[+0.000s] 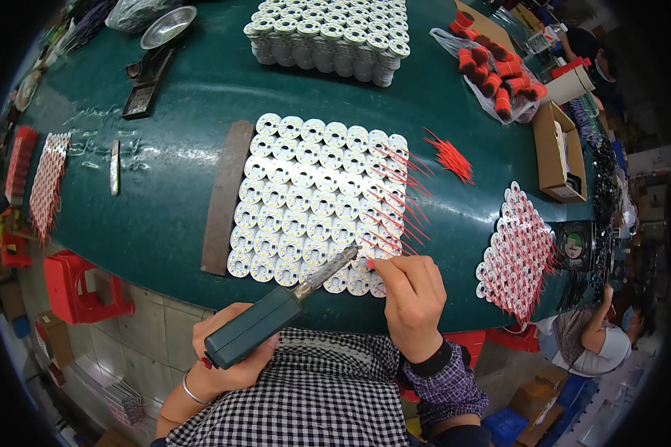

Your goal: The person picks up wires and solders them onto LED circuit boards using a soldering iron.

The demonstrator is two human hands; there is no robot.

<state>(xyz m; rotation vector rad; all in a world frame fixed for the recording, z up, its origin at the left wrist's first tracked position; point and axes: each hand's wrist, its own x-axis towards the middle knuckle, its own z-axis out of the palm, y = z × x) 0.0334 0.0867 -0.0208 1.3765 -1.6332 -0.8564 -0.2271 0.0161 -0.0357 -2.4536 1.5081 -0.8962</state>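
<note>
My left hand [227, 357] grips the dark green handle of a soldering iron [276, 313], whose metal tip reaches a round white board in the front row. My right hand [411, 298] pinches a thin red wire [370, 262] against the near right corner of the panel of round white circuit boards [313, 194]. That panel lies flat on the green table [171, 164]. Red wires stick out from the boards along its right columns.
A loose bunch of red wires [451, 156] lies right of the panel. A wired panel [522, 249] sits at the right edge, stacked white boards [328, 37] at the back, a bag of red parts [496, 74], a cardboard box [559, 153], another person [596, 343] lower right.
</note>
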